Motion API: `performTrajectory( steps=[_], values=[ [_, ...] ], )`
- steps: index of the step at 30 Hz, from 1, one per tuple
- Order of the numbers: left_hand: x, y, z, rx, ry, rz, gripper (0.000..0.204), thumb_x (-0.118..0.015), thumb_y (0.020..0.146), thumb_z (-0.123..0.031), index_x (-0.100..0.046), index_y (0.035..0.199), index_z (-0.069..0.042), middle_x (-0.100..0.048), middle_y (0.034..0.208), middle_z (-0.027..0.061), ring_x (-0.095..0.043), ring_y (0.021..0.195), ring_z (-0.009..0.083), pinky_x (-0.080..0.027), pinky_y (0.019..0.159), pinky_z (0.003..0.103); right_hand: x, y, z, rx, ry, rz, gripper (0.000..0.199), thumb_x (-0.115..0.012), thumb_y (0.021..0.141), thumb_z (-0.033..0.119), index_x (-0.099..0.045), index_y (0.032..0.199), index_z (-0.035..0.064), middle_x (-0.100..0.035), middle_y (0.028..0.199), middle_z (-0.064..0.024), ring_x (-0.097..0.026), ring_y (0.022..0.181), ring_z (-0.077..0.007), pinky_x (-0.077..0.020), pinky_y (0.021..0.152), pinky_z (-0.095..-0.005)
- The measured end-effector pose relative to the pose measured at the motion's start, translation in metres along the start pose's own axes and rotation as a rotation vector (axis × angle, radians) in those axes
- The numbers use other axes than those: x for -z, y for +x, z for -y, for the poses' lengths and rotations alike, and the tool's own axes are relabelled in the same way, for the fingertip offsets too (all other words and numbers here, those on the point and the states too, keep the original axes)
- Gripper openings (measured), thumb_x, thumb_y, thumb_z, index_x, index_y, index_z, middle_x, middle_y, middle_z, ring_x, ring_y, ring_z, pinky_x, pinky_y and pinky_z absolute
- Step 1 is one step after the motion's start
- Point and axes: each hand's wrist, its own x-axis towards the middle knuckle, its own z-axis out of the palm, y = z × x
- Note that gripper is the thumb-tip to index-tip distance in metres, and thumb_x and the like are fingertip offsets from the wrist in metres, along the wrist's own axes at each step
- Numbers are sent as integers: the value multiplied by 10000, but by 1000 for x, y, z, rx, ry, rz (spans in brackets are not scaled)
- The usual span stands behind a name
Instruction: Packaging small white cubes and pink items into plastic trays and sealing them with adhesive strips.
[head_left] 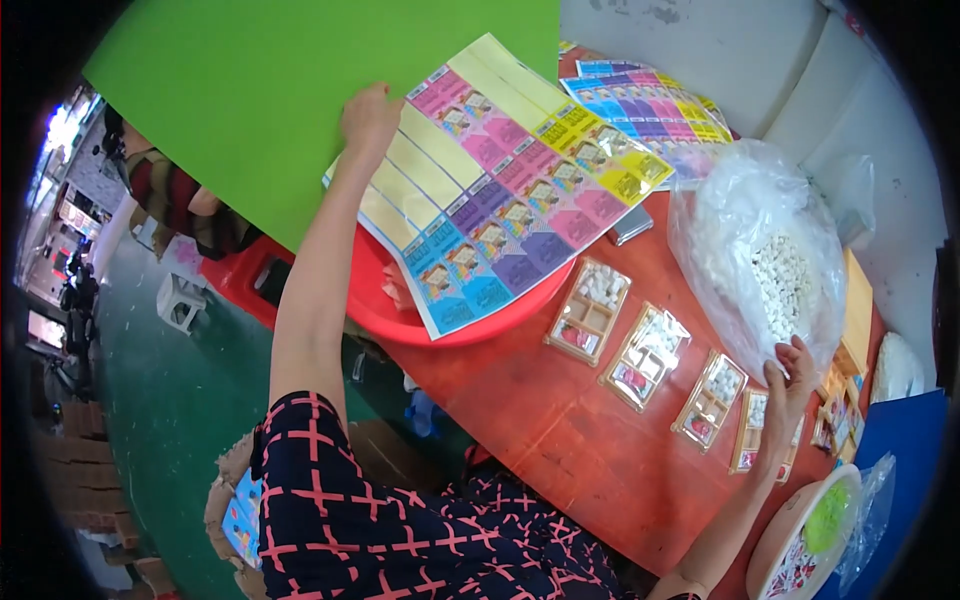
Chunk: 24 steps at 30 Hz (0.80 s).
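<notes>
My left hand [371,122] is at the upper left edge of a colourful sticker sheet [520,190], its fingers curled; whatever they may pinch is hidden. Bare yellowish strips show where labels are gone from part of the sheet. The sheet lies across a red plastic basin [500,312]. Over at the right, my right hand [793,375] has its bent thumb and fingers at the lower edge of a clear plastic bag [715,220] of small white pieces [785,280]. Beneath and left of that hand, several compartment boxes [645,355] stand in a slanting row, holding white and red bits.
A large green board [250,80] rises behind the basin. More printed sheets [650,100] lie at the back of the red table [480,410]. A round bowl [765,560] with green and red-white bits stands at the right front. A white stool [180,303] is on the floor.
</notes>
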Motion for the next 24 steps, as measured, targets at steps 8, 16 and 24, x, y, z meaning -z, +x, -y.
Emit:
performTrajectory(
  steps=[8, 16, 24],
  values=[
    [-12, 2, -40, 214, 326, 389, 356, -613, 743, -372, -641, 940, -77, -612, 954, 151, -533, 921, 323, -390, 767, 433, -43, 11, 93, 41, 49, 155, 215, -527, 746, -11, -544, 958, 19, -435, 1200, -98, -518, 859, -121, -423, 758, -228],
    [-25, 3, -6, 176, 267, 424, 321, -621, 733, -328, -640, 899, -54, -615, 821, 138, -564, 793, 289, -427, 679, 416, -120, 38, 148, 91, 61, 346, 216, -533, 734, -31, -540, 948, 2, -448, 1163, -113, -532, 859, -135, -451, 743, -248],
    [71, -6, -62, 27, -675, -70, 199, -592, 727, -84, -516, 900, -21, -607, 707, 121, -590, 650, 237, -443, 578, 336, -147, 43, 199, 644, 170, 65, 292, -528, 684, -123, -550, 952, -10, -536, 1031, -89, -548, 662, -82, -442, 568, -192]
  ],
)
